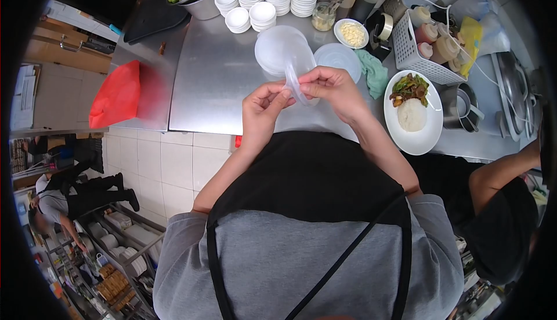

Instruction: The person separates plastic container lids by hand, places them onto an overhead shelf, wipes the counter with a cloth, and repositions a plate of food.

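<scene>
Both hands pinch a translucent round plastic lid point(295, 79), tilted nearly edge-on above the steel counter. My left hand point(264, 106) has thumb and fingers on its near left rim. Gripping the right side of the same rim is my right hand point(333, 93). Whether it is one lid or a few pressed together I cannot tell. Just behind it sits a round translucent plastic container point(279, 46), partly covered by the lid. Another round translucent plastic piece point(339, 59) lies flat to the right, beyond my right hand.
Stacks of small white dishes point(262, 14) line the back. At right are a green cloth point(372, 72), an oval plate point(426, 133) of rice and stir-fry, and a white basket point(432, 65) of bottles. A red bag point(119, 95) hangs over the left edge. A co-worker's arm point(502, 172) is close by.
</scene>
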Demonstrator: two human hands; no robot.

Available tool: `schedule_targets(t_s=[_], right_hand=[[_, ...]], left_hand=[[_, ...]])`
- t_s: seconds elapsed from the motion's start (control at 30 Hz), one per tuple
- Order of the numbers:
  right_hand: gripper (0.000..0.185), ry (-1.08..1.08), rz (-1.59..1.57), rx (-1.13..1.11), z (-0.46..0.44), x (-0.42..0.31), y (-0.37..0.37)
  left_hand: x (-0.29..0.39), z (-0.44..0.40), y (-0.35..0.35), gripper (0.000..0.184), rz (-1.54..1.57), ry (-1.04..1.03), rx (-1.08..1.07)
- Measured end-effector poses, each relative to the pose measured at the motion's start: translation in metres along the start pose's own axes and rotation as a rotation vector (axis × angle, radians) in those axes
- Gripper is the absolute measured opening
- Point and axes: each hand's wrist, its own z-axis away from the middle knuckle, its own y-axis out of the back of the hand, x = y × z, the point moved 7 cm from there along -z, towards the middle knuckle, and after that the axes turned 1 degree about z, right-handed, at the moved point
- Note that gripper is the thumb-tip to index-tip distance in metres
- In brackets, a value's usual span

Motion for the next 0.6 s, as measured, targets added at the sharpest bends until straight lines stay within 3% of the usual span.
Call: schedule_targets(t_s=[0.47,0.57,0.6], right_hand=[[0.011,-0.011,0.007,0.003,-0.002,0.002,-0.004],[0.007,0.106,0.010,0.092,0.000,-0.002,-0.008],[0.009,0.241,0.291,0.190,0.006,-0.012,-0.012]], left_hand=[[-0.002,-0.002,0.003,0.012,-0.024,-0.010,-0.010],[-0.004,-0.003,0.002,0.014,-0.034,-0.013,0.020],[-0.003,-0.003,0.000,0.014,-0.027,-0.049,0.035]])
